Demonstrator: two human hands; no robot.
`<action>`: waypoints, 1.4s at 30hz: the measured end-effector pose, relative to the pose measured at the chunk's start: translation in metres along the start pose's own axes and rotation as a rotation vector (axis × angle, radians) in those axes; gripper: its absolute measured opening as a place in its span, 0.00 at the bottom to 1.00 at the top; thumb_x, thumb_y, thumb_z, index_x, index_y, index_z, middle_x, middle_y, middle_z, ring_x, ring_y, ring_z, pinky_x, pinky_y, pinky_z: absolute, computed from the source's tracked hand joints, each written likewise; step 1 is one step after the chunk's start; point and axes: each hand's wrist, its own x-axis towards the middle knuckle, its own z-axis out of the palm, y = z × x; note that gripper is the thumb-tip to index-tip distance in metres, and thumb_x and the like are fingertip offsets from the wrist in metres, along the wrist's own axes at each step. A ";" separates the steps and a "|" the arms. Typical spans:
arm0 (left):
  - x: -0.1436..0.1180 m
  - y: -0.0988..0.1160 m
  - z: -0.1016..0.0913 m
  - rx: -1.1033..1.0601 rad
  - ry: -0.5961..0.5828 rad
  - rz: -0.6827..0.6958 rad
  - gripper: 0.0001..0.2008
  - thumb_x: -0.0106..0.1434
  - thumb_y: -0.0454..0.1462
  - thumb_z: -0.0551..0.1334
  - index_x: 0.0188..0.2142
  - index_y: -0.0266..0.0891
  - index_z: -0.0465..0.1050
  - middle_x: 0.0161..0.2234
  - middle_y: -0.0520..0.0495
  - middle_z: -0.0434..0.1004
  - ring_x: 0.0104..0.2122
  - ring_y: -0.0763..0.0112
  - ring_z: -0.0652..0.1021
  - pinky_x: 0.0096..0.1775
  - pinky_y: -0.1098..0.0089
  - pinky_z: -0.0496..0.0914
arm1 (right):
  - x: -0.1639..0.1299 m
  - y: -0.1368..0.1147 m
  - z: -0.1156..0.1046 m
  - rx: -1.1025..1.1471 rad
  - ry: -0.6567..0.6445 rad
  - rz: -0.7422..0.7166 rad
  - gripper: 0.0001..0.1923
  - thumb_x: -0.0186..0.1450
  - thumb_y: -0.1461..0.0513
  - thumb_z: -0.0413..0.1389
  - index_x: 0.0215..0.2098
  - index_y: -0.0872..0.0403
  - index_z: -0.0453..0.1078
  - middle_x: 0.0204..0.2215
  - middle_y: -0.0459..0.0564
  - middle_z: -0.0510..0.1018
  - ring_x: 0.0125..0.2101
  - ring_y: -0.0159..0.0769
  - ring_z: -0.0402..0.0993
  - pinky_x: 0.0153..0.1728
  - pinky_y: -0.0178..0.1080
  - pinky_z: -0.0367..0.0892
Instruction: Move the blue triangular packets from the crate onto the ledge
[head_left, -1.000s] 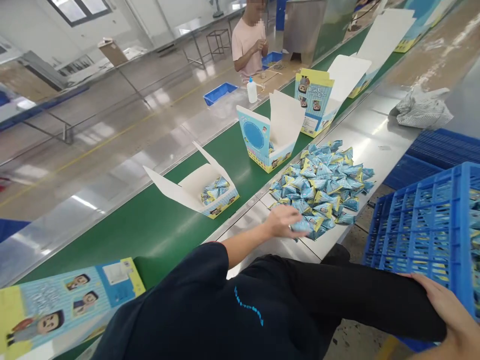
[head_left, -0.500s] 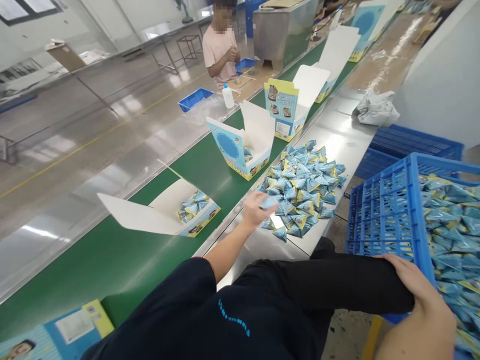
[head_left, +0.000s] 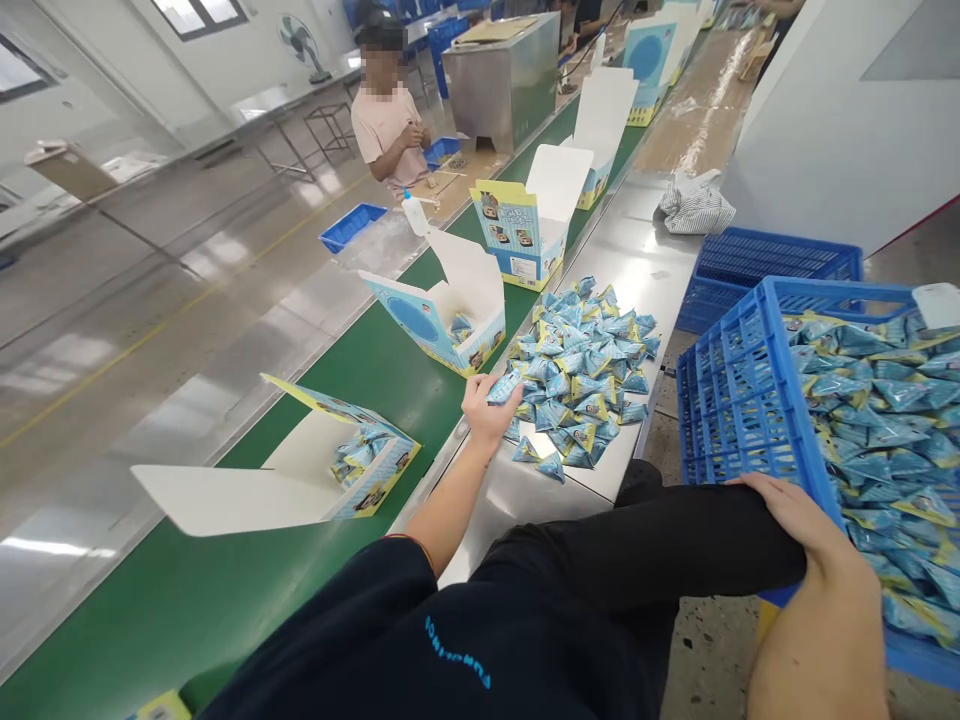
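Observation:
My left hand [head_left: 486,406] is raised over the steel table edge, shut on a small blue triangular packet [head_left: 503,388]. Just right of it lies a pile of the same packets [head_left: 581,365] on the steel table [head_left: 645,262]. My right hand [head_left: 810,530] rests on my knee against the near wall of a blue plastic crate [head_left: 750,400] filled with packets. An open printed carton [head_left: 442,320] with a few packets stands on the green belt [head_left: 375,365] just beyond my left hand. A second open carton [head_left: 352,465] lies further left on the belt.
More open cartons [head_left: 525,225] stand up the belt. A person in a pink shirt [head_left: 386,120] works at the far side beside a white bottle [head_left: 414,212] and a blue tray [head_left: 352,225]. An empty blue crate [head_left: 772,262] and a crumpled cloth [head_left: 694,205] lie ahead right.
My left hand picked a packet off the near edge of the pile and lifted it toward the belt. The cartons rode along the belt toward me. My view swung right.

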 end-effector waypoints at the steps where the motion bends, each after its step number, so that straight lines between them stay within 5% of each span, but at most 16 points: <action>1: 0.002 -0.003 -0.001 0.008 -0.029 0.010 0.20 0.61 0.57 0.70 0.35 0.43 0.80 0.36 0.41 0.79 0.39 0.59 0.82 0.43 0.60 0.79 | -0.001 0.000 -0.001 0.055 -0.023 0.045 0.17 0.53 0.47 0.50 0.16 0.47 0.66 0.42 0.52 0.87 0.55 0.65 0.79 0.64 0.50 0.68; 3: 0.007 -0.008 -0.003 0.001 -0.127 0.066 0.21 0.58 0.58 0.71 0.33 0.44 0.79 0.35 0.42 0.79 0.38 0.60 0.82 0.44 0.60 0.79 | -0.004 0.000 -0.001 0.141 -0.050 0.106 0.16 0.51 0.46 0.51 0.15 0.47 0.66 0.43 0.53 0.87 0.58 0.67 0.76 0.67 0.50 0.64; 7: 0.012 -0.020 -0.008 0.121 0.031 -0.054 0.19 0.62 0.56 0.68 0.35 0.43 0.80 0.37 0.40 0.79 0.39 0.59 0.82 0.44 0.60 0.79 | -0.005 0.000 -0.001 0.192 -0.032 0.100 0.14 0.48 0.47 0.52 0.14 0.46 0.64 0.40 0.54 0.87 0.60 0.67 0.73 0.69 0.50 0.60; 10: 0.016 -0.026 -0.008 0.106 -0.124 0.041 0.18 0.59 0.55 0.71 0.34 0.44 0.80 0.35 0.41 0.79 0.38 0.59 0.82 0.44 0.61 0.78 | -0.004 0.002 -0.001 0.198 -0.030 0.086 0.13 0.48 0.47 0.53 0.14 0.45 0.65 0.38 0.53 0.87 0.61 0.68 0.72 0.69 0.50 0.59; 13: 0.029 -0.031 -0.003 0.201 -0.083 -0.029 0.17 0.62 0.54 0.69 0.36 0.43 0.80 0.37 0.40 0.79 0.40 0.57 0.82 0.44 0.60 0.76 | -0.003 0.002 -0.001 0.197 -0.025 0.080 0.14 0.48 0.48 0.52 0.13 0.45 0.65 0.37 0.53 0.86 0.60 0.67 0.72 0.69 0.49 0.59; 19: 0.107 -0.056 0.007 0.332 -0.255 -0.104 0.16 0.60 0.51 0.73 0.38 0.43 0.78 0.42 0.40 0.78 0.45 0.52 0.80 0.49 0.56 0.75 | -0.004 0.000 -0.001 0.192 -0.025 0.058 0.12 0.48 0.50 0.52 0.14 0.46 0.64 0.37 0.54 0.86 0.59 0.66 0.74 0.68 0.49 0.60; 22: 0.152 -0.074 0.007 0.390 -0.214 -0.244 0.16 0.62 0.47 0.73 0.43 0.40 0.77 0.48 0.36 0.77 0.51 0.47 0.77 0.55 0.48 0.73 | -0.004 0.000 0.000 0.199 -0.025 0.066 0.12 0.50 0.50 0.52 0.14 0.46 0.65 0.38 0.53 0.86 0.58 0.65 0.74 0.68 0.48 0.60; 25: 0.168 -0.083 0.008 0.437 -0.156 -0.264 0.23 0.62 0.43 0.74 0.53 0.35 0.75 0.58 0.31 0.73 0.65 0.39 0.68 0.67 0.36 0.59 | -0.004 -0.004 -0.001 0.215 -0.034 0.096 0.13 0.52 0.51 0.52 0.14 0.47 0.65 0.38 0.53 0.86 0.59 0.64 0.73 0.69 0.48 0.57; 27: 0.151 -0.078 0.010 0.450 -0.125 -0.254 0.28 0.62 0.41 0.73 0.59 0.36 0.72 0.64 0.30 0.68 0.71 0.37 0.60 0.71 0.34 0.50 | -0.004 -0.008 -0.001 0.221 -0.043 0.112 0.14 0.54 0.52 0.53 0.14 0.47 0.66 0.39 0.53 0.87 0.61 0.63 0.72 0.70 0.47 0.57; 30: 0.085 -0.062 0.018 0.367 -0.158 -0.216 0.22 0.66 0.41 0.67 0.59 0.39 0.74 0.64 0.31 0.70 0.69 0.42 0.65 0.70 0.41 0.55 | -0.005 -0.014 -0.002 0.213 -0.044 0.143 0.13 0.57 0.54 0.53 0.17 0.48 0.70 0.42 0.53 0.86 0.61 0.61 0.71 0.68 0.46 0.59; 33: -0.001 -0.049 0.022 0.278 -0.434 -0.176 0.19 0.67 0.43 0.65 0.55 0.41 0.78 0.59 0.32 0.74 0.63 0.46 0.73 0.66 0.48 0.64 | -0.003 -0.016 -0.001 0.198 -0.039 0.155 0.14 0.59 0.56 0.52 0.20 0.50 0.73 0.46 0.53 0.85 0.60 0.59 0.72 0.67 0.44 0.59; 36: -0.064 -0.049 0.022 0.287 -0.699 -0.251 0.28 0.62 0.49 0.71 0.60 0.43 0.76 0.64 0.33 0.70 0.66 0.44 0.70 0.64 0.50 0.67 | 0.001 -0.014 0.000 0.171 -0.052 0.144 0.15 0.62 0.57 0.52 0.25 0.51 0.78 0.48 0.53 0.85 0.60 0.56 0.72 0.66 0.42 0.59; 39: -0.089 -0.059 0.023 0.237 -0.905 -0.317 0.32 0.61 0.54 0.71 0.60 0.43 0.77 0.64 0.34 0.69 0.64 0.46 0.73 0.62 0.53 0.71 | 0.003 -0.011 0.001 0.151 -0.046 0.139 0.16 0.62 0.57 0.50 0.27 0.52 0.78 0.48 0.54 0.85 0.61 0.55 0.72 0.66 0.41 0.59; 42: -0.093 -0.066 0.025 0.205 -0.958 -0.328 0.29 0.66 0.57 0.67 0.58 0.42 0.79 0.64 0.34 0.69 0.62 0.48 0.75 0.62 0.54 0.71 | 0.002 -0.010 0.000 0.140 -0.056 0.132 0.15 0.63 0.57 0.50 0.28 0.53 0.77 0.48 0.54 0.84 0.60 0.54 0.72 0.66 0.40 0.58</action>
